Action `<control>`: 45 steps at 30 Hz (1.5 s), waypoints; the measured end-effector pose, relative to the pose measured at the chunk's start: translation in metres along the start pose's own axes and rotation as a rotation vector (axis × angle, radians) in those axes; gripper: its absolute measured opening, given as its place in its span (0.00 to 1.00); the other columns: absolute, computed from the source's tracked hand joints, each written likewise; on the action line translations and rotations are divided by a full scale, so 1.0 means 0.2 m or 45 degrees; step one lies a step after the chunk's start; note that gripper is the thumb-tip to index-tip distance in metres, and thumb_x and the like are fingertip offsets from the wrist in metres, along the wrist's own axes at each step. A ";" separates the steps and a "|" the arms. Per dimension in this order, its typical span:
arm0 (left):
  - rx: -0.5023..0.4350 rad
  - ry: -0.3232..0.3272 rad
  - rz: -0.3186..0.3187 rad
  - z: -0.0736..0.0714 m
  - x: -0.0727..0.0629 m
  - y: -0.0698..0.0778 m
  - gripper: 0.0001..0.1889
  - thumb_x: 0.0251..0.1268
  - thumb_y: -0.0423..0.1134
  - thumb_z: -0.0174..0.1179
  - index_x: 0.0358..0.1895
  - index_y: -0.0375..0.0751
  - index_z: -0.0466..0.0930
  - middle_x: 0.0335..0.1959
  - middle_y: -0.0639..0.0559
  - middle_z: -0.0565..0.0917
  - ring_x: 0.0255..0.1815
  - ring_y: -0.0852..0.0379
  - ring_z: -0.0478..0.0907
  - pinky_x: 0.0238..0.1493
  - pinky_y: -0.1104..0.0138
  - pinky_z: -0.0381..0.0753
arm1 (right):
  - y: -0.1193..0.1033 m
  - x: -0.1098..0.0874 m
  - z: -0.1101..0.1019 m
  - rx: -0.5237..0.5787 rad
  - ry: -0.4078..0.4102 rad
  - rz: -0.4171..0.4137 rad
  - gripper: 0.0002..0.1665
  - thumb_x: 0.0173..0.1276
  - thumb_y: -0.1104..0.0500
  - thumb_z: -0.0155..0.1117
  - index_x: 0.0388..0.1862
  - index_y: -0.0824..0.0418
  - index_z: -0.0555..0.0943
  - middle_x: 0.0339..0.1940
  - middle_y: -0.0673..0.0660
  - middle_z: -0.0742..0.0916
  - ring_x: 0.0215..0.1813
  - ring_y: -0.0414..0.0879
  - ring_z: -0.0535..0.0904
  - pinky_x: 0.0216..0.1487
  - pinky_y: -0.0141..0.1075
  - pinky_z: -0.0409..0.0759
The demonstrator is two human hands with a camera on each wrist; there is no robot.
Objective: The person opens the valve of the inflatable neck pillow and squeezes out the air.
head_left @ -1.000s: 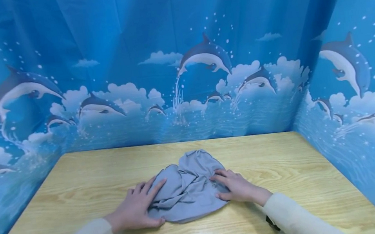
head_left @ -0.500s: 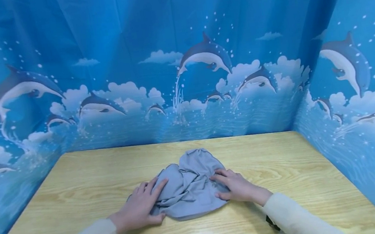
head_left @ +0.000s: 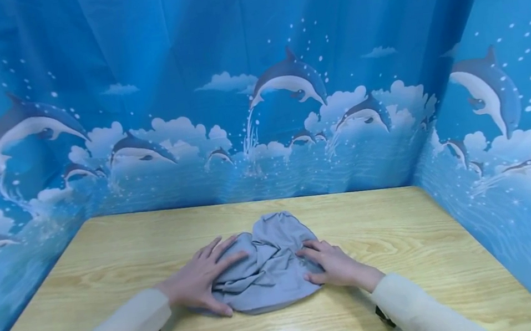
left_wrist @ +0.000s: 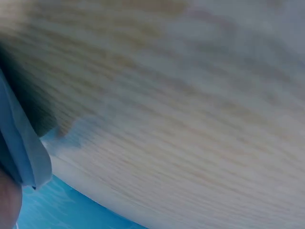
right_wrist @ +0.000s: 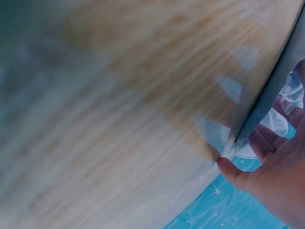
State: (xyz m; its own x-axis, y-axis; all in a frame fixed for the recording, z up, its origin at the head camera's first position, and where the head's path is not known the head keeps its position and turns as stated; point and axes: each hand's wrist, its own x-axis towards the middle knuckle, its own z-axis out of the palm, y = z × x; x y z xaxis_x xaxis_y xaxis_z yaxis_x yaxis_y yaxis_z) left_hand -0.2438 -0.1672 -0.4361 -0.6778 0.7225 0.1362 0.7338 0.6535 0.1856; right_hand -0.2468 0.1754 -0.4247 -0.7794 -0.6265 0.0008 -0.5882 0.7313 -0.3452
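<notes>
A crumpled grey cloth (head_left: 281,283) lies bunched on the wooden table, its folds gathered toward the middle. My left hand (head_left: 197,280) rests on the cloth's left side with fingers spread and the thumb at the near edge. On the right side, my right hand (head_left: 336,265) touches the cloth with its fingertips, the thumb held apart from the fingers. In the left wrist view, a fold of the cloth (left_wrist: 31,155) shows at the left border beside a sliver of the hand. The right wrist view shows the right hand (right_wrist: 279,179) with its fingers against the cloth.
The light wooden table (head_left: 404,225) extends around the cloth on all sides. A blue curtain (head_left: 206,22) printed with dolphins and clouds stands behind the table and along both sides.
My left hand has shifted a little to the right over the cloth, and its fingers are spread wider. The cloth's left edge under it has moved slightly. My right hand has stayed in place.
</notes>
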 end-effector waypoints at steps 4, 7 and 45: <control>-0.063 -0.070 0.006 0.01 0.02 -0.01 0.55 0.37 0.78 0.53 0.72 0.68 0.39 0.75 0.52 0.37 0.72 0.35 0.41 0.61 0.36 0.53 | 0.00 0.00 0.00 0.003 -0.001 0.004 0.30 0.64 0.49 0.59 0.63 0.57 0.69 0.66 0.65 0.67 0.65 0.62 0.63 0.57 0.61 0.63; -0.075 -0.063 0.020 0.03 0.02 -0.02 0.53 0.40 0.78 0.52 0.72 0.67 0.40 0.75 0.51 0.39 0.73 0.37 0.43 0.62 0.38 0.54 | 0.00 0.00 0.00 0.001 0.002 0.007 0.30 0.64 0.48 0.59 0.63 0.57 0.69 0.66 0.65 0.67 0.65 0.62 0.63 0.58 0.61 0.62; -0.121 -0.007 -0.099 0.06 0.07 0.05 0.50 0.40 0.78 0.51 0.71 0.69 0.45 0.73 0.48 0.48 0.70 0.42 0.52 0.62 0.42 0.57 | 0.01 0.00 0.01 -0.035 0.020 -0.007 0.30 0.63 0.49 0.60 0.63 0.58 0.69 0.65 0.64 0.69 0.64 0.63 0.64 0.56 0.60 0.64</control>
State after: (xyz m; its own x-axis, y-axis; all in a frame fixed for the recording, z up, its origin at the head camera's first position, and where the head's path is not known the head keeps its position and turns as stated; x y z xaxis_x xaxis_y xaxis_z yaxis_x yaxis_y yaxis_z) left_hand -0.2455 -0.1476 -0.4446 -0.7319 0.6721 0.1126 0.6715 0.6832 0.2870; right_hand -0.2477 0.1761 -0.4262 -0.7791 -0.6266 0.0174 -0.5983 0.7350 -0.3191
